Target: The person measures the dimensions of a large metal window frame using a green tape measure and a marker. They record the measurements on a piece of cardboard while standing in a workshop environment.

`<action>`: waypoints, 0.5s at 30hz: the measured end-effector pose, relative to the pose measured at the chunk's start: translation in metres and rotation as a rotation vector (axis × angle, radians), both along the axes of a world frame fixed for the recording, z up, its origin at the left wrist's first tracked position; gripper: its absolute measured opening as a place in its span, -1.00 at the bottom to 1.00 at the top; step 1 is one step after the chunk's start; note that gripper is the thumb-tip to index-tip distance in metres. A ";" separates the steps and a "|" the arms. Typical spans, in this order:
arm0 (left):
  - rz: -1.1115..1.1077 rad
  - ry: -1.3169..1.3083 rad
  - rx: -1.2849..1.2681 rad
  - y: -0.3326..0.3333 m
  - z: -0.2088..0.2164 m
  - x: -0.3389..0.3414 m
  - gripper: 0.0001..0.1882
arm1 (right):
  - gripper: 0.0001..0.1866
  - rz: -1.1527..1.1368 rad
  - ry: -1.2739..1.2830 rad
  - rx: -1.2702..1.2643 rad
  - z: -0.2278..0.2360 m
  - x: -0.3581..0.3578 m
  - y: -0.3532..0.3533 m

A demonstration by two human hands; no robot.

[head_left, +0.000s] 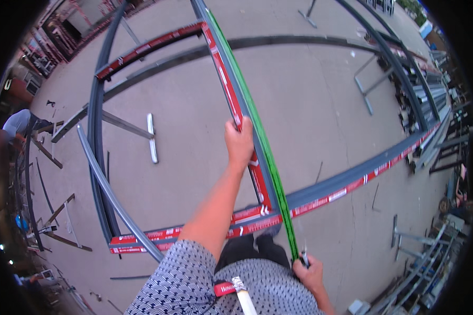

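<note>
While the left hand [239,143] is clamped around the red-filmed frame bar [223,72], the right hand [310,273] grips the near end of the green strip [266,152]. The strip lies alongside that bar, long axis pointing away and slightly left. A small object [304,256], possibly metallic, protrudes from this grip.

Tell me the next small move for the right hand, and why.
Probably nudge the green strip up along the middle bar with the right hand: in this view the strip's lower end, at that hand, runs past the lower rail, while the left hand grips the middle bar.
</note>
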State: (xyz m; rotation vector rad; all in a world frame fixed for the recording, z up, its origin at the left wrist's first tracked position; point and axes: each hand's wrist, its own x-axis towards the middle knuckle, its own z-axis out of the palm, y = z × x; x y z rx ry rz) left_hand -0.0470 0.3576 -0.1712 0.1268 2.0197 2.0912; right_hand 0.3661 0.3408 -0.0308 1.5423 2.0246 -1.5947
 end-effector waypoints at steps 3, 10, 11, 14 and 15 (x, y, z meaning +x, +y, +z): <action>0.011 0.056 -0.119 0.003 0.007 0.004 -0.54 | -0.76 0.031 -0.027 0.081 -0.009 0.003 -0.002; -0.064 0.154 0.080 -0.013 0.001 -0.007 -0.59 | -0.84 -0.081 0.058 -0.074 -0.009 0.004 0.010; -0.061 0.148 0.093 -0.008 0.002 -0.003 -0.58 | -0.85 -0.112 0.061 -0.087 -0.010 0.008 0.008; -0.050 0.135 0.096 -0.009 -0.011 -0.010 -0.58 | -0.90 -0.151 0.093 -0.118 -0.014 0.018 0.010; -0.056 0.129 0.094 -0.010 -0.017 -0.016 -0.58 | -0.90 -0.150 0.096 -0.116 -0.015 0.020 0.010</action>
